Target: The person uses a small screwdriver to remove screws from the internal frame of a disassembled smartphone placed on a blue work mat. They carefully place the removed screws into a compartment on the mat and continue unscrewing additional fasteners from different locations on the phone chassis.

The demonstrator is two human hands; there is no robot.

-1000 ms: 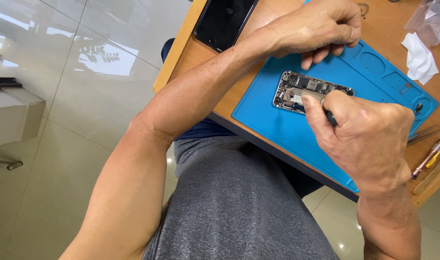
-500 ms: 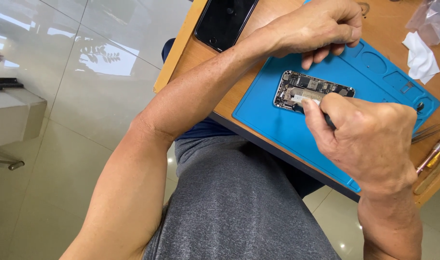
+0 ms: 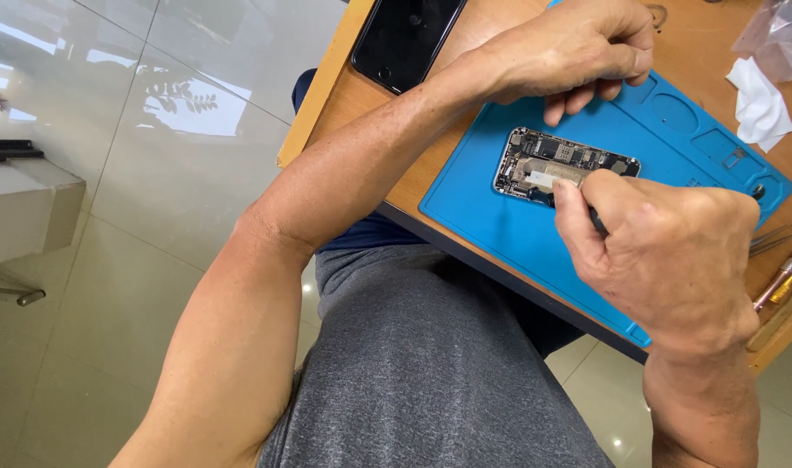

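The opened phone lies exposed on the blue mat, its detached screen set aside on the surface; internals remain in place while the left hand steadies its edge with curled fingers and the right hand grips a thin dark tool at the board.

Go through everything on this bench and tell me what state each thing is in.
Opened phone: back off, circuitry exposed, flat on blue mat.
Black screen panel: dark, lying apart.
Left hand: fingertips at the phone's far edge.
Right hand: gripping a dark tool.
White cloth: crumpled.
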